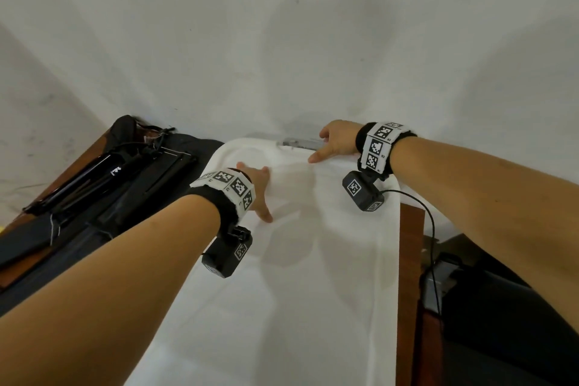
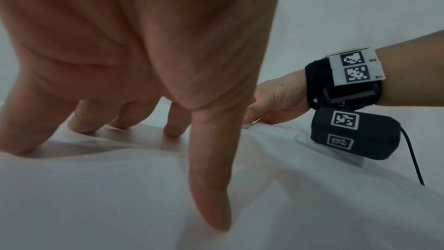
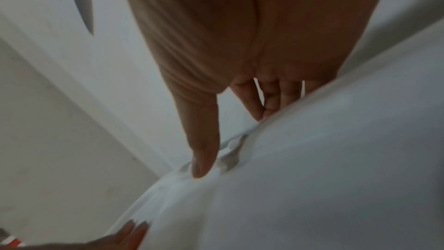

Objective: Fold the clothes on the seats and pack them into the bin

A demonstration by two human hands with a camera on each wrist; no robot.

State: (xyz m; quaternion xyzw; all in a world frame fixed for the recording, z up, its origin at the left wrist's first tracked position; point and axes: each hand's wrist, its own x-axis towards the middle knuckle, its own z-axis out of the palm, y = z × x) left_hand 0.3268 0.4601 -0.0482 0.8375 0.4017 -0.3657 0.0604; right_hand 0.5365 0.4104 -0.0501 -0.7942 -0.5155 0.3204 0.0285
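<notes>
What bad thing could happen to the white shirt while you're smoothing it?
The white garment reaches the seat's right edge, so it might slide off. The left hand only presses with flat fingers, no grip, so pushing could bunch new wrinkles. The right hand works the far edge, and its wrist camera cable dangles close enough to snag.

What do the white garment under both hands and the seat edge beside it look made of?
White garment: thin, matte woven fabric, probably cotton; it creases softly under the left hand and right hand. Seat edge: reddish-brown wood or wood-look veneer, smooth, semi-gloss.
</notes>
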